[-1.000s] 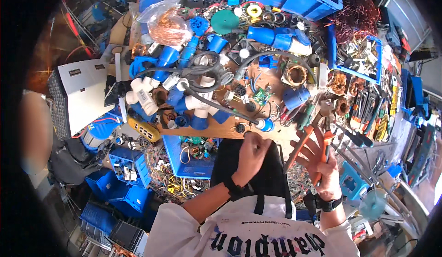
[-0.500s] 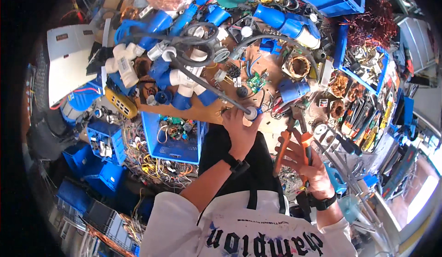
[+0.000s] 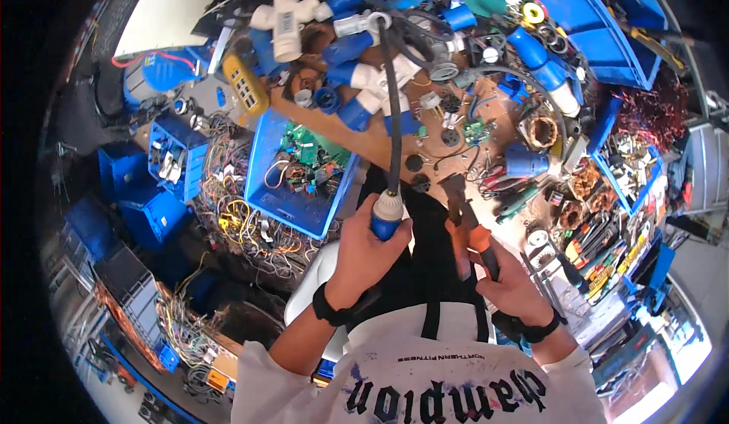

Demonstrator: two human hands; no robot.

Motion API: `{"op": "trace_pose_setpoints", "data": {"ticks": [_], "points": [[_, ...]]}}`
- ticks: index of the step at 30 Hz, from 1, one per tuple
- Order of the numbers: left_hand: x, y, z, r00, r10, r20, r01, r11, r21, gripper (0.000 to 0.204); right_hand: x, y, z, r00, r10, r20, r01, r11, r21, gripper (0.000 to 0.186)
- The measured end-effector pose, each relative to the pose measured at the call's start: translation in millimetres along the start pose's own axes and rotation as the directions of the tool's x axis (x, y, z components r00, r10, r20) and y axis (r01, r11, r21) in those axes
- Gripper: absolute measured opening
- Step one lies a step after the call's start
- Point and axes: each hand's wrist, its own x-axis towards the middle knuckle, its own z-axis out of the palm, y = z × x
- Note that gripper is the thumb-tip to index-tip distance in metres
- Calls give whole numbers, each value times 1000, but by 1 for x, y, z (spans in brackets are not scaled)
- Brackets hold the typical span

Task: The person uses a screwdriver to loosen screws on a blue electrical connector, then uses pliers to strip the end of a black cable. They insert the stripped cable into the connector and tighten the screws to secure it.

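Observation:
My left hand (image 3: 355, 251) is wrapped round a blue-and-white industrial plug (image 3: 387, 208), held over my lap near the bench edge. A thick black cable (image 3: 395, 113) runs up from its white collar to the pile on the bench. To the right of it, my right hand (image 3: 513, 291) grips pliers with orange handles (image 3: 480, 239). Their dark metal head points away from me, toward the bench, apart from the plug. More blue-and-white connectors (image 3: 370, 90) lie beyond the cable's lower part.
A blue crate (image 3: 282, 205) of circuit boards stands left of my lap, with tangled wires around it. Copper coils (image 3: 541, 132), a blue connector housing (image 3: 525, 160) and hand tools crowd the right. A yellow block with sockets (image 3: 246, 84) lies at the upper left.
My left hand has drawn the plug and cable down off the bench edge toward me. The pliers have come closer to the plug, their handles less spread. The view has shifted.

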Motion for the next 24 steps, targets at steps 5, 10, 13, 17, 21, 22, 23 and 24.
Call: {"op": "trace_pose_setpoints", "data": {"ticks": [5,10,13,17,21,22,23,24], "points": [[-12,-8,-35,992,-83,93,89,993,-72,23,16,-26,28,982,145,117,-127,980,-151,77],[-10,-18,-51,965,-144,218,192,957,-216,28,34,-36,52,987,65,144,-29,970,-241,83],[-7,-20,-59,939,-186,290,277,909,-312,31,38,-44,62,986,114,125,-82,969,-234,83],[-2,-23,-69,917,-161,364,296,887,-354,25,40,-52,71,983,154,98,-124,958,-260,84],[0,-33,-71,946,-108,306,191,948,-254,26,41,-60,77,988,125,89,-93,950,-299,85],[0,-35,-71,960,-78,270,132,973,-187,26,41,-60,78,989,117,93,-84,948,-307,85],[0,-34,-73,946,-114,304,190,954,-233,26,42,-60,77,989,110,97,-74,946,-315,86],[1,-28,-76,928,-146,343,247,930,-272,26,42,-57,77,991,96,98,-59,944,-324,86]]}}
